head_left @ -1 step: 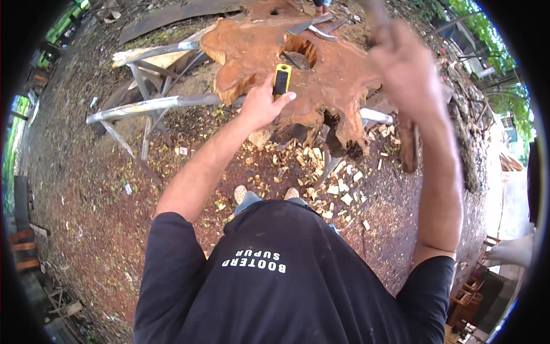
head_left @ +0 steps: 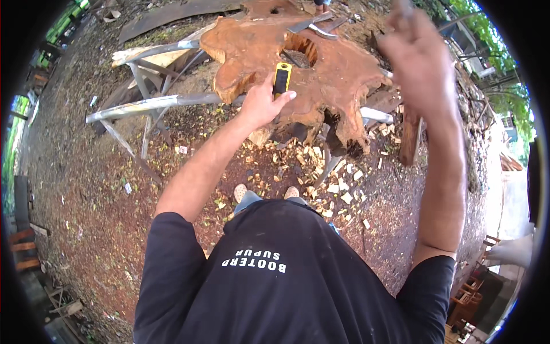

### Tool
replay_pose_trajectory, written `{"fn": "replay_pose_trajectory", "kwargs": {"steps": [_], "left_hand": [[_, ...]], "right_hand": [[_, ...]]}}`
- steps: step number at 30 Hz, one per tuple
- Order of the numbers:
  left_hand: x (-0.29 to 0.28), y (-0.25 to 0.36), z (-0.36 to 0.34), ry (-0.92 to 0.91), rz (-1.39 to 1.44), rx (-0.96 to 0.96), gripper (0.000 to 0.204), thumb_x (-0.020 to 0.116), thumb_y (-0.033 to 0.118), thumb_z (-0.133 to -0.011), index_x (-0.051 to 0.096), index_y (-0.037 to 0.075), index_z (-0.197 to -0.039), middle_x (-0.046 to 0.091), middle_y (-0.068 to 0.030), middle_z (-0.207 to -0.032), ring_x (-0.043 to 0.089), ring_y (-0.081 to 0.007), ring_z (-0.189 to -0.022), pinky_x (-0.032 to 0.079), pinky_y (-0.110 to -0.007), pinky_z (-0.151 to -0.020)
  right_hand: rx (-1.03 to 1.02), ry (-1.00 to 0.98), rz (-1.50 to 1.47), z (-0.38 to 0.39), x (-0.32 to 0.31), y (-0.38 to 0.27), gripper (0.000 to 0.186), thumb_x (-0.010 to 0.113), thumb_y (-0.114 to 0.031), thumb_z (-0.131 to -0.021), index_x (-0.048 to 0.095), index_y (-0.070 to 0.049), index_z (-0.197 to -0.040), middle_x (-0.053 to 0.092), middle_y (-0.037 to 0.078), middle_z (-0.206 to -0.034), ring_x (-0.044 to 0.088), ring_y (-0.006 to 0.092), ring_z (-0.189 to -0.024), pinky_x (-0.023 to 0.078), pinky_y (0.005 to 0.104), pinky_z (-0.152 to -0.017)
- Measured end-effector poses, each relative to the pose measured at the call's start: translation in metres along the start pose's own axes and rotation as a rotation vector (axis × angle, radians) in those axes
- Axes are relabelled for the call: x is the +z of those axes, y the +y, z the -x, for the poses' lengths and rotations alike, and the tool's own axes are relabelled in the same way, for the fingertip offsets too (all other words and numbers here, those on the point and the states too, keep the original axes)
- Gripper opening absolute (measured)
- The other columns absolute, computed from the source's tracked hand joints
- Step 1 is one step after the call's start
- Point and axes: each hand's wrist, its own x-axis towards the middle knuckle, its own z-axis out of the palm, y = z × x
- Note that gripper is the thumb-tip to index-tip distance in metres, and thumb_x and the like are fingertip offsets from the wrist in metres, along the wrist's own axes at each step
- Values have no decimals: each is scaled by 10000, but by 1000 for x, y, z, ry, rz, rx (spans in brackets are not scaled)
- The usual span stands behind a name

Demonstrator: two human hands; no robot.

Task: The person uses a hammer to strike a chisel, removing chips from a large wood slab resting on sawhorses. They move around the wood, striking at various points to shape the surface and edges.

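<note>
My left hand (head_left: 263, 106) is closed round the yellow-and-black handle of a chisel (head_left: 282, 80). The chisel stands on a large, irregular reddish-brown wood slab (head_left: 246, 43), its blade hidden beneath my fingers. A jagged-edged hole (head_left: 301, 49) opens in the slab just beyond that handle. Raised at the right, over the slab's right side, my right hand (head_left: 421, 69) is smeared by motion. Its fingers are wrapped round a stick-like tool handle (head_left: 403, 8), which runs up to the top edge; its head does not show.
Metal-bladed hand tools (head_left: 323, 32) lie on the slab's far part. A pale metal pipe stand (head_left: 132, 110) supports the slab. Wood chips (head_left: 344, 186) litter the ground around my feet. Rough timber (head_left: 409, 137) lies at the right, and a long plank (head_left: 177, 16) at the back left.
My right hand has shifted a little to the right with the tool handle, showing more of the slab's right edge. My left hand and the chisel stay where they were.
</note>
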Motion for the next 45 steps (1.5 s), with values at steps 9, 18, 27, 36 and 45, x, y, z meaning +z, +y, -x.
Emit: {"fn": "replay_pose_trajectory", "kwargs": {"steps": [9, 18, 27, 36, 45], "left_hand": [[8, -1, -5, -30, -53, -43, 608, 677, 536, -871, 559, 69, -1243, 697, -221, -838, 683, -427, -814, 528, -502, -728], [5, -5, 5, 33, 1, -15, 556, 692, 512, -868, 577, 68, -1184, 699, -213, -823, 691, -424, -823, 536, -499, -742], [15, -4, 0, -3, 24, -63, 570, 702, 498, -864, 566, 52, -1193, 705, -211, -862, 693, -409, -857, 531, -489, -774], [16, -15, -1, 28, 46, 26, 562, 690, 507, -872, 567, 78, -1213, 710, -206, -881, 696, -404, -869, 534, -487, -781], [19, -16, 1, -68, 4, -46, 581, 678, 538, -869, 571, 83, -1214, 708, -225, -890, 689, -421, -877, 533, -496, -782]], "right_hand": [[29, -601, 379, 34, 97, 44, 288, 527, -82, -852, 534, 70, -1097, 671, 336, -930, 687, 450, -897, 550, 519, -821], [137, 16, -46, 8, -6, -31, 312, 561, -207, -892, 560, 54, -1064, 702, 228, -890, 721, 314, -761, 580, 418, -688], [99, -543, 324, 28, 85, 47, 337, 572, -139, -835, 541, 41, -1119, 679, 308, -919, 690, 451, -862, 554, 501, -836], [-374, 152, 512, 12, 52, 27, 292, 575, -165, -839, 538, -3, -1079, 569, 74, -695, 558, 205, -590, 475, 373, -549], [87, -404, 244, 16, 62, 31, 357, 546, -196, -884, 561, 39, -1152, 689, 293, -988, 706, 406, -922, 560, 482, -846]]}}
